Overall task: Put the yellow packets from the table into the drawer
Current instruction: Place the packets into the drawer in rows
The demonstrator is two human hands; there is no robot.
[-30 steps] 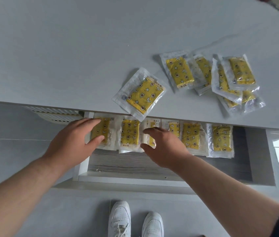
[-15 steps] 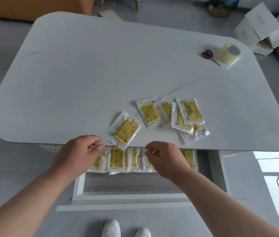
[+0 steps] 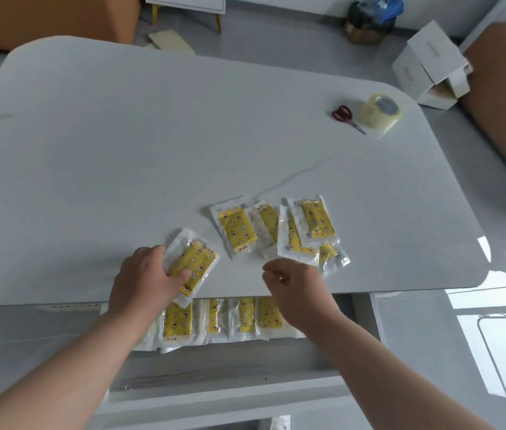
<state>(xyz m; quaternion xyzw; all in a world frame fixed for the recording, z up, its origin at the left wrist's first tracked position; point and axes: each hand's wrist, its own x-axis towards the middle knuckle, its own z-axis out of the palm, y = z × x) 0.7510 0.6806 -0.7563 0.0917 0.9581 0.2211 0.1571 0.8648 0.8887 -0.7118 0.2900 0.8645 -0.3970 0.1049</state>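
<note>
Up from the drawer (image 3: 214,370): left hand (image 3: 143,282) grip now pinches the nearest yellow packet (image 3: 195,260), thumb on top; right hand (image 3: 296,291) loosely curled, empty, the pile of packets (image 3: 279,231) just beyond it, so the next transfer looks under way.

We see a pale grey counter (image 3: 121,135) with rounded corners. At its front edge a lone packet (image 3: 194,262) sits askew, one corner past the edge (clear wrap, yellow inside). Just to its right lies a heap of overlapping packets (image 3: 276,231). Towards the far right corner, red-handled scissors (image 3: 343,114) lie just beside a tape roll (image 3: 382,111).
</note>
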